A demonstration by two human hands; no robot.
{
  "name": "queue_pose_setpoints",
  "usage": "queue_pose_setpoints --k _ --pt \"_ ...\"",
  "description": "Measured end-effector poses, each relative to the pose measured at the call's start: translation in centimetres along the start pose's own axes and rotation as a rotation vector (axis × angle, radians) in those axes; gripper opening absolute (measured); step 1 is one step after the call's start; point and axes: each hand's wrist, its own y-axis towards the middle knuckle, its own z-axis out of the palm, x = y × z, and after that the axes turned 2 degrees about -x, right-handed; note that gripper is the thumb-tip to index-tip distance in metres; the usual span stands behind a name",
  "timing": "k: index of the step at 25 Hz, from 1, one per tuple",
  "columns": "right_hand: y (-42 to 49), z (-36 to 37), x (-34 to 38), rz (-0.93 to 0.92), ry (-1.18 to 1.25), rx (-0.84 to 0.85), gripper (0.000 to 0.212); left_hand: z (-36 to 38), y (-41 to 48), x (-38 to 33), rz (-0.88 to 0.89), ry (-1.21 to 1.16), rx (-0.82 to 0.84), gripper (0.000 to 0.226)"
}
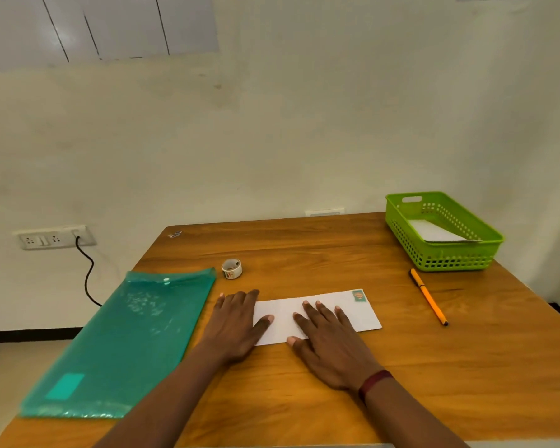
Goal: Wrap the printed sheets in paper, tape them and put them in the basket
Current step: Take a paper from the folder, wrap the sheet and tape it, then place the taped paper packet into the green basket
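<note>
Neither grip is clutching anything: the left grip (pixel 236 321) and right grip (pixel 333 347) are lying flat, fingers straight, pressing down on the folded white packet (pixel 362 318) in the near middle of the desk (pixel 304 253). The left grip is covering the packet's left end and the right grip is bearing on its middle. Wrapping is looking nearly done, with the folds being flattened. No tape is showing on the packet, and the tape roll (pixel 232 269) is sitting untouched just beyond the left grip. So taping is looking like the step left, and then the carry to the green basket (pixel 453 257) at the far right. One white wrapped packet (pixel 437 234) is already lying in there.
</note>
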Motion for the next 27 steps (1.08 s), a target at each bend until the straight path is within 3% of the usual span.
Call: queue_pose_setpoints --k 4,9,13,16,19,21,25,27 --pt "0.2 -0.3 -0.3 -0.027 -0.006 0.001 0.084 -1.9 0.6 -0.4 -0.086 0.019 0.01 0.056" --pt "0.0 -0.2 -0.1 -0.032 0.004 -0.032 0.081 -3.6 1.1 -1.0 -0.252 -0.319 0.14 0.049" --pt "-0.5 -0.4 0.1 -0.05 0.033 -0.046 0.076 -4.6 0.1 -1.6 -0.434 -0.666 0.356 0.049" --pt "-1.0 -0.4 0.0 -0.011 0.089 -0.118 0.064 -4.8 -1.3 -1.9 -0.441 -0.811 0.423 0.035" --pt "-1.6 0.0 -0.1 0.176 0.271 -0.404 0.043 -4.6 -2.5 -2.6 -0.471 -1.052 0.305 0.026" --pt "-1.9 -0.3 -0.1 0.371 0.541 -0.529 0.036 -4.3 -3.0 -3.5 -0.519 -1.223 0.203 0.024" --pt "-2.3 -3.0 -0.4 0.642 1.208 -0.31 0.029 -3.7 -3.0 -7.2 -0.513 -1.317 -0.056 0.019" --pt "-2.7 -4.7 -0.6 0.658 1.283 -0.228 0.025 -3.7 -2.8 -10.0 -0.463 -1.292 -0.21 0.017"
